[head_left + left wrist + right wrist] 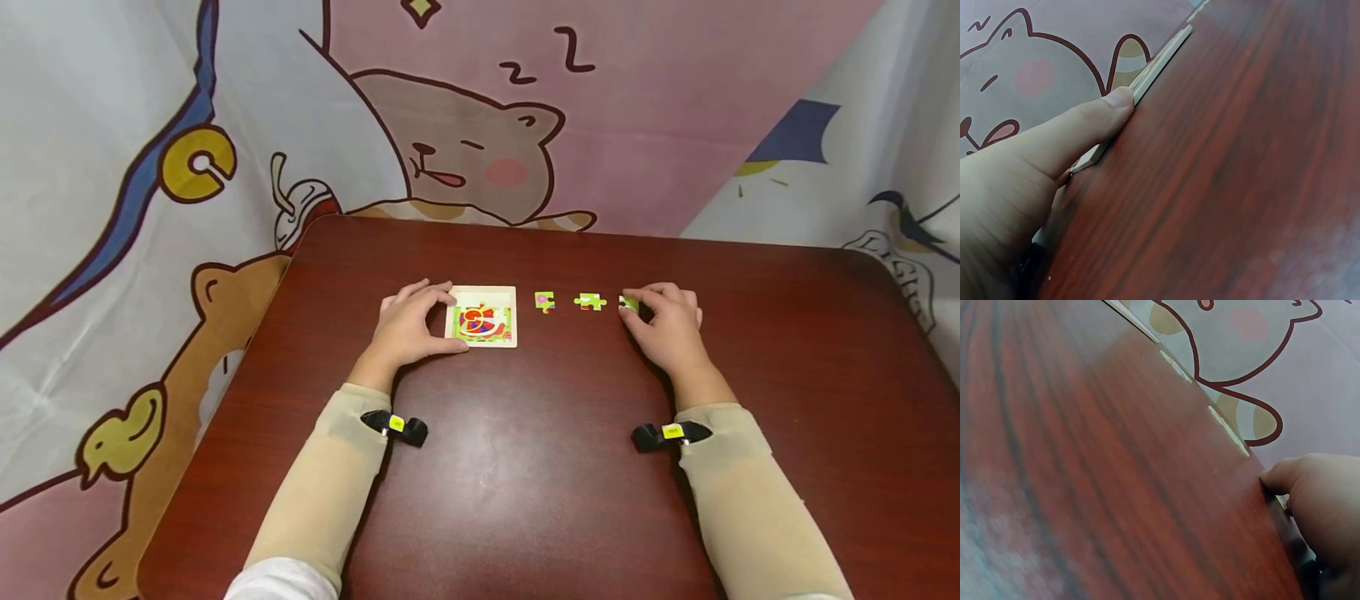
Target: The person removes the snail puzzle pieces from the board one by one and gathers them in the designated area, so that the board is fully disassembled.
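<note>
The puzzle tray is lying well back from every edge of the dark red table, with wide bare wood stretching toward the person, and inside its pale frame a colourful picture is sitting. To its right, three loose pieces are lying in a row: one piece, a middle piece and the end piece. The left hand is gripping the tray's left edge between curled fingers and thumb, while the right hand, well apart from it, is pinching the end piece, both forearms lying on the table.
</note>
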Motion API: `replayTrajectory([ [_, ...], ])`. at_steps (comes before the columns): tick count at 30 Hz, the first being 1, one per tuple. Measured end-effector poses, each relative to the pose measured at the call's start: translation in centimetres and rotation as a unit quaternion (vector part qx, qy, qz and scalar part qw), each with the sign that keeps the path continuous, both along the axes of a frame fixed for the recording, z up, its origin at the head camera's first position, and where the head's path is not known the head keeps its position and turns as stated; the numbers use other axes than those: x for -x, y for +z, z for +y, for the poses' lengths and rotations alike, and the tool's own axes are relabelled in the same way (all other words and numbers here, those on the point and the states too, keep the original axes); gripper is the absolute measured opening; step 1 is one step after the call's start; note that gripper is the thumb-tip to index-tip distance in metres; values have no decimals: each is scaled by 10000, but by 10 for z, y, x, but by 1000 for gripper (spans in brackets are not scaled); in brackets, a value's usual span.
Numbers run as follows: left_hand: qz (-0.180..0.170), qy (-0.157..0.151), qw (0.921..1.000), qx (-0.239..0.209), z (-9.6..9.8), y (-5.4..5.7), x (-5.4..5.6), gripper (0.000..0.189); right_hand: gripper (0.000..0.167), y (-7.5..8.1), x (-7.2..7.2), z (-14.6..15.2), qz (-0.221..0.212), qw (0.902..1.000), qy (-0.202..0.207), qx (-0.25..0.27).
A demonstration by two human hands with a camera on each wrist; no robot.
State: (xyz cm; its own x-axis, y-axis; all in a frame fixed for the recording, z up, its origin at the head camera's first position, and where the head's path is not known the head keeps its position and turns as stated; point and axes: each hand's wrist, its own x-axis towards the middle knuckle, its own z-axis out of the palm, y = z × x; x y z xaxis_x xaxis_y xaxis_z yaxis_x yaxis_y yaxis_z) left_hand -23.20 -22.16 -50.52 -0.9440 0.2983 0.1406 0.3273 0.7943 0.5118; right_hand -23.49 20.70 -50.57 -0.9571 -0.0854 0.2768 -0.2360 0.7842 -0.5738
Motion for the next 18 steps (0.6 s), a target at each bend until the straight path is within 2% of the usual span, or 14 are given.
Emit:
replayTrajectory([
  [4,-2,2,10000,3,0,1,0,81,33,1,0,-4,44,9998,-165,122],
  [9,12,1,10000,23,0,1,0,80,28,-2,0,-13,342,9985,-316,276],
  [13,-14,33,10000,49,0,1,0,80,30,-3,1,-28,575,9974,-207,382],
  [18,-18,40,10000,47,0,0,0,79,33,-4,0,-56,897,9948,155,457],
])
